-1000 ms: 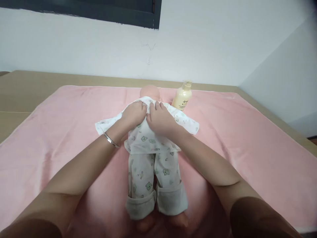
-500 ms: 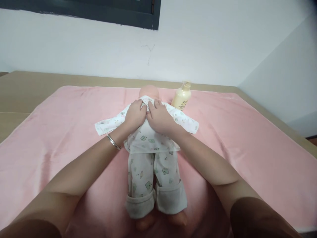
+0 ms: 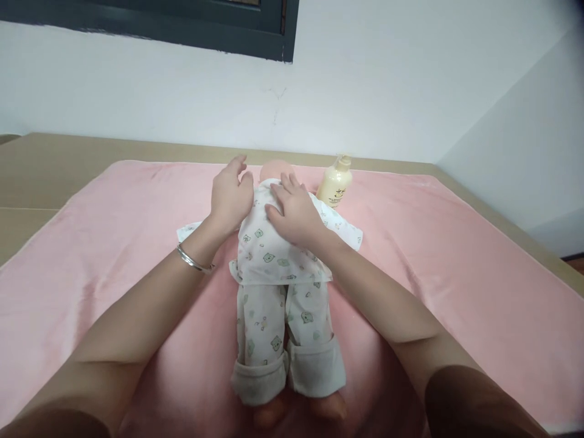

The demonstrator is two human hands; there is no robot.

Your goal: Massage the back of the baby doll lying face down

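Observation:
A baby doll (image 3: pixel 277 170) lies face down, its head toward the wall and its feet toward me. It wears a white patterned shirt (image 3: pixel 274 258) and matching trousers (image 3: pixel 264 316) with wide turned-up cuffs. My right hand (image 3: pixel 294 210) rests flat on the upper back of the shirt, fingers spread. Raised beside the doll's left-hand shoulder in view, my left hand (image 3: pixel 232 191) holds nothing, its fingers loosely apart; a silver bangle (image 3: pixel 194 258) circles that wrist. The shirt sleeve on that side is partly hidden behind my left wrist.
A pale yellow pump bottle (image 3: pixel 335 182) stands right of the doll's head. Beneath everything spreads a pink blanket (image 3: pixel 456 255) with soft creases, on a wooden tabletop (image 3: pixel 68 158). A white wall (image 3: pixel 365 85) with a dark window frame (image 3: pixel 182 36) rises behind.
My left hand has lifted off the shirt's back and moved up and to the left. The right hand stays on the upper back, its thumb slightly further out.

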